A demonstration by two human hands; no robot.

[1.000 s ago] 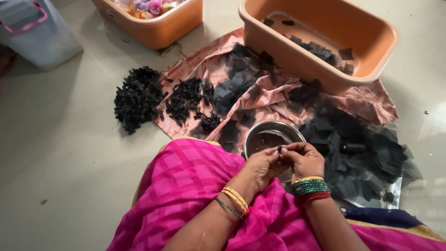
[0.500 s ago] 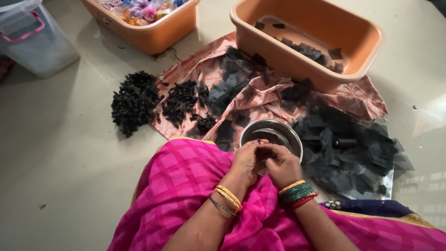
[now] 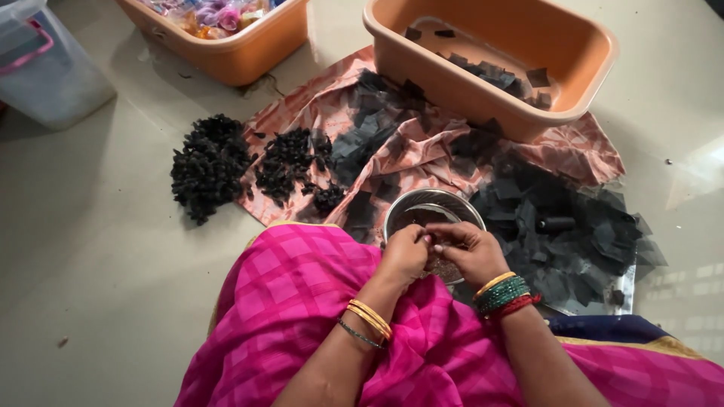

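Observation:
My left hand [image 3: 403, 255] and my right hand [image 3: 469, 249] meet fingertip to fingertip over a small steel bowl [image 3: 422, 209] that sits at the edge of my pink checked garment [image 3: 302, 301]. Both hands pinch a small dark piece [image 3: 431, 240] between them; it is too small to tell what it is. Gold bangles circle my left wrist, green and red ones my right. Black square cloth pieces [image 3: 558, 226] lie in a heap right of the bowl. Two piles of small black bundled items [image 3: 211, 162] lie to the left, on the floor and on the patterned peach cloth [image 3: 422, 151].
An orange plastic tub [image 3: 528, 105] with a few black squares stands behind the cloth. A second orange tub [image 3: 241, 53] with colourful items stands at the back left. A clear bin with a pink handle [image 3: 45, 68] is at the far left. A black thread spool [image 3: 556, 224] lies among the squares.
My two hands have shifted slightly left and drawn closer together over the steel bowl, still working the small dark piece. The view has tilted a little.

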